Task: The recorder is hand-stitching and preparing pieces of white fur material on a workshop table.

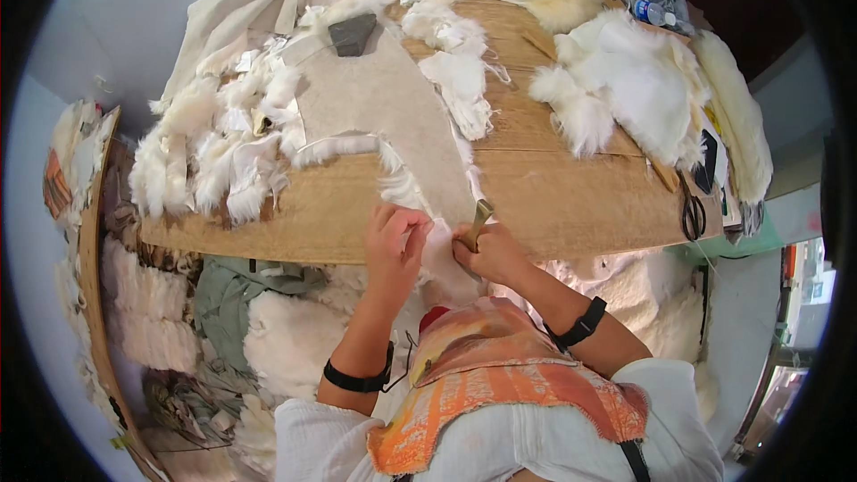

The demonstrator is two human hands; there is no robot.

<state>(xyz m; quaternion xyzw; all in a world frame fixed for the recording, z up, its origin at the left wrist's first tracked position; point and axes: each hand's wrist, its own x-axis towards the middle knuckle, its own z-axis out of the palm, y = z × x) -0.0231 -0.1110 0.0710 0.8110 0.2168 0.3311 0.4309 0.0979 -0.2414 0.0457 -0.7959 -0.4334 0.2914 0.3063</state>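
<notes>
The pale hide [370, 94] lies across the middle of the wooden surface [571, 201], its narrow end coming to the near edge between the two hands, and a dark grey block [353, 34] rests on its far part. The right hand [482, 248] is closed around a brass-coloured tool [481, 212] at the hide's right, while the left hand [399, 230] is curled at its left edge, though I cannot tell whether the fingertips pinch it. Fur scraps [237, 143] lie left, a white pelt [643, 76] and scissors [693, 212] right.
</notes>
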